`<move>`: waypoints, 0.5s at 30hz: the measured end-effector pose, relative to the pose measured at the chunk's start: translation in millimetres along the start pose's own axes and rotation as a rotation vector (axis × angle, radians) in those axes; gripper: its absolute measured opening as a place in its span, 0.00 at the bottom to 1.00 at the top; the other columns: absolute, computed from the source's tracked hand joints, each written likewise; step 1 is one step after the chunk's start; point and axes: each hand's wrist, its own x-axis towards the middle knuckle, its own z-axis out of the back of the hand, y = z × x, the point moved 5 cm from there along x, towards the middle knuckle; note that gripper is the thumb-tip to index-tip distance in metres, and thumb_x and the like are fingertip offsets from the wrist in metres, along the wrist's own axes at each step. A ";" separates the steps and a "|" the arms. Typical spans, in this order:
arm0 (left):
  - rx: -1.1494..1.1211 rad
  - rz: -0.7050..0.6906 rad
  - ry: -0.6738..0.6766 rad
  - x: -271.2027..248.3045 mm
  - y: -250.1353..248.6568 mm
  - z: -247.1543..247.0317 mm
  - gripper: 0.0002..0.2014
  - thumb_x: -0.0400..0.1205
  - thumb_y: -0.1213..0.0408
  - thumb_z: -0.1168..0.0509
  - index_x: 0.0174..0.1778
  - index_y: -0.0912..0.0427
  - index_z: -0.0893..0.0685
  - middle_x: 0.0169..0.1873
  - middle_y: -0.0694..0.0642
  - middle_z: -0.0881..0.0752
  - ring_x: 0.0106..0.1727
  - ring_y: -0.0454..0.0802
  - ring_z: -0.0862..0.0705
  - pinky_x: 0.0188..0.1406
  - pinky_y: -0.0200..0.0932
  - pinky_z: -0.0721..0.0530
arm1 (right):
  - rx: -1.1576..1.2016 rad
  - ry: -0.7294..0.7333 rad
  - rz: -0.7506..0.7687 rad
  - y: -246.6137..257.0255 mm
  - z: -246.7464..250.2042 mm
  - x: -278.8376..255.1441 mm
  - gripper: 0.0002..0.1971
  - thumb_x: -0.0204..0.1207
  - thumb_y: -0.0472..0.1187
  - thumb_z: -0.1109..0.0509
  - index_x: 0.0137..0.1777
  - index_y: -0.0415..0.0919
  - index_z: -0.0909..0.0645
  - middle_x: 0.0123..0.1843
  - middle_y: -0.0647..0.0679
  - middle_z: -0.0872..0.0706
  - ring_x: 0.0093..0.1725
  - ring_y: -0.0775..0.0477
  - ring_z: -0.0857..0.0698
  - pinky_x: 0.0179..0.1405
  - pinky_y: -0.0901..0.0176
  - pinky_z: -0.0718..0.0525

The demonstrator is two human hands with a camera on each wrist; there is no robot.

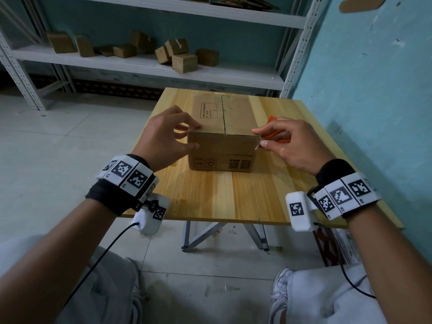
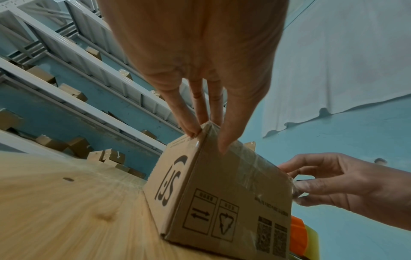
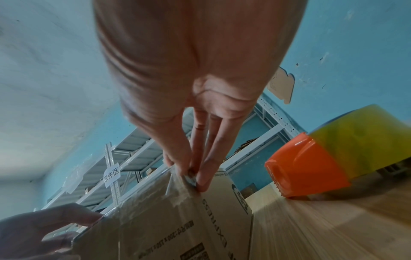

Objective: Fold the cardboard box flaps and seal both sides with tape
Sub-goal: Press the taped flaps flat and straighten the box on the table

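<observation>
Centre of the head view: cardboard box (image 1: 222, 136) sits closed on the wooden worktop (image 1: 233, 197), flaps folded down, top seam running away from the viewer.
Tape: a clear strip (image 2: 255, 163) lies along the near top edge of the box, wrinkled towards the right corner.
Left hand (image 1: 163, 136): fingers straight, tips pressing the near-left top corner — holding nothing.
Right hand (image 1: 289, 143): thumb and fingers pinch the tape end at the near-right corner.
Dispenser: orange tape dispenser (image 3: 307, 167) rests on the worktop just right of the box, partly hidden in the head view.
Risk: I judge the creased tape may trap air or lift at the right corner if smoothed unevenly; a hard tug could slide the box — the left hand alone steadies it.
Unclear: whether the top seam is already taped.
</observation>
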 end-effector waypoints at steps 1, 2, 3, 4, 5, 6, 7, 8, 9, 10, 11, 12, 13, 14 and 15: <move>-0.001 0.001 0.000 0.0 0.0 0.0 0.18 0.73 0.65 0.25 0.59 0.59 0.15 0.58 0.54 0.20 0.55 0.47 0.18 0.43 0.27 0.20 | 0.002 0.001 0.001 -0.1 0.0 -0.1 0.14 0.76 0.35 0.25 0.60 0.47 0.13 0.56 0.53 0.13 0.54 0.61 0.15 0.56 0.72 0.17; 0.000 0.002 0.001 -0.1 0.0 -0.1 0.18 0.73 0.65 0.25 0.59 0.59 0.15 0.58 0.54 0.20 0.55 0.47 0.18 0.43 0.28 0.20 | 0.002 0.001 0.002 0.1 -0.1 -0.2 0.14 0.76 0.35 0.25 0.60 0.47 0.13 0.56 0.53 0.13 0.54 0.61 0.15 0.57 0.71 0.16; 0.003 0.001 0.001 -0.1 0.1 -0.1 0.18 0.73 0.65 0.25 0.59 0.59 0.15 0.58 0.53 0.20 0.55 0.47 0.18 0.42 0.27 0.20 | 0.002 -0.001 0.003 0.2 -0.2 -0.2 0.14 0.76 0.36 0.25 0.60 0.47 0.13 0.55 0.53 0.13 0.54 0.61 0.14 0.57 0.70 0.16; 0.007 0.000 0.000 -0.3 0.3 -0.3 0.18 0.73 0.65 0.25 0.59 0.58 0.15 0.58 0.53 0.20 0.55 0.47 0.19 0.42 0.27 0.20 | 0.002 -0.004 0.006 0.6 -0.3 -0.3 0.13 0.76 0.36 0.25 0.60 0.46 0.13 0.55 0.54 0.13 0.54 0.61 0.14 0.57 0.70 0.16; 0.008 0.000 -0.001 -0.1 0.6 -0.3 0.18 0.73 0.65 0.25 0.59 0.58 0.15 0.58 0.53 0.20 0.55 0.47 0.19 0.42 0.27 0.20 | 0.002 -0.009 0.008 0.9 -0.4 -0.3 0.13 0.76 0.36 0.25 0.60 0.46 0.12 0.55 0.54 0.13 0.54 0.61 0.14 0.56 0.70 0.16; 0.006 0.001 -0.002 -0.1 0.9 -0.5 0.18 0.73 0.65 0.25 0.59 0.58 0.15 0.58 0.53 0.20 0.55 0.46 0.19 0.42 0.27 0.20 | 0.002 -0.015 0.010 1.0 -0.4 -0.1 0.13 0.76 0.36 0.25 0.59 0.46 0.12 0.55 0.54 0.13 0.54 0.61 0.14 0.56 0.70 0.16; 0.004 0.001 -0.002 0.1 1.2 -0.7 0.18 0.73 0.65 0.25 0.59 0.58 0.15 0.57 0.53 0.20 0.55 0.46 0.19 0.41 0.26 0.20 | 0.002 -0.020 0.010 0.8 -0.3 0.0 0.13 0.76 0.36 0.25 0.59 0.47 0.12 0.55 0.54 0.13 0.53 0.61 0.14 0.56 0.69 0.16; 0.005 -0.002 -0.002 0.1 1.2 -1.0 0.17 0.74 0.65 0.25 0.59 0.58 0.15 0.58 0.53 0.20 0.54 0.46 0.19 0.41 0.26 0.20 | 0.001 -0.025 0.009 0.5 -0.1 0.1 0.12 0.76 0.36 0.25 0.59 0.47 0.12 0.55 0.54 0.13 0.53 0.60 0.14 0.56 0.69 0.16; 0.008 -0.004 -0.002 0.1 1.3 -1.2 0.17 0.74 0.65 0.25 0.59 0.58 0.15 0.58 0.53 0.20 0.55 0.46 0.19 0.40 0.26 0.20 | 0.001 -0.028 0.010 0.3 -0.2 0.1 0.12 0.76 0.36 0.25 0.59 0.47 0.12 0.55 0.54 0.13 0.53 0.60 0.14 0.56 0.69 0.16; 0.010 -0.007 -0.003 0.1 1.4 -1.2 0.17 0.74 0.65 0.25 0.59 0.58 0.15 0.58 0.53 0.20 0.55 0.46 0.19 0.40 0.25 0.20 | 0.000 -0.029 0.011 0.2 -0.4 0.1 0.12 0.76 0.36 0.25 0.59 0.47 0.12 0.54 0.54 0.13 0.53 0.60 0.14 0.55 0.69 0.16; 0.011 -0.008 -0.003 0.1 1.5 -1.3 0.17 0.74 0.65 0.25 0.58 0.59 0.15 0.58 0.53 0.20 0.55 0.46 0.19 0.40 0.26 0.20 | -0.001 -0.030 0.012 0.2 -0.7 0.1 0.12 0.76 0.37 0.25 0.59 0.47 0.12 0.54 0.54 0.13 0.53 0.60 0.14 0.55 0.70 0.16; 0.009 -0.009 -0.003 0.0 1.6 -1.2 0.17 0.74 0.65 0.25 0.58 0.59 0.15 0.58 0.53 0.20 0.55 0.46 0.18 0.41 0.26 0.20 | -0.002 -0.031 0.014 0.1 -1.2 0.1 0.12 0.76 0.37 0.25 0.59 0.47 0.12 0.54 0.54 0.13 0.53 0.60 0.14 0.55 0.70 0.16; 0.008 -0.008 -0.004 0.0 1.7 -1.2 0.17 0.74 0.65 0.25 0.58 0.59 0.15 0.57 0.53 0.19 0.55 0.46 0.18 0.41 0.26 0.20 | -0.003 -0.035 0.017 0.0 -1.4 0.2 0.12 0.76 0.37 0.25 0.58 0.47 0.12 0.54 0.54 0.13 0.53 0.60 0.14 0.55 0.69 0.15; 0.007 -0.006 -0.005 0.0 1.9 -0.9 0.17 0.74 0.65 0.25 0.58 0.59 0.15 0.57 0.53 0.19 0.55 0.46 0.18 0.41 0.26 0.20 | -0.001 -0.040 0.021 -0.1 -2.0 0.4 0.12 0.76 0.37 0.25 0.58 0.47 0.12 0.54 0.53 0.12 0.53 0.59 0.14 0.55 0.68 0.15; 0.004 -0.005 -0.007 0.1 2.0 -0.7 0.17 0.74 0.65 0.25 0.58 0.59 0.15 0.57 0.53 0.19 0.55 0.46 0.18 0.41 0.26 0.20 | 0.004 -0.047 0.024 -0.4 -2.0 0.6 0.11 0.76 0.37 0.24 0.58 0.47 0.12 0.54 0.53 0.12 0.53 0.58 0.14 0.55 0.66 0.14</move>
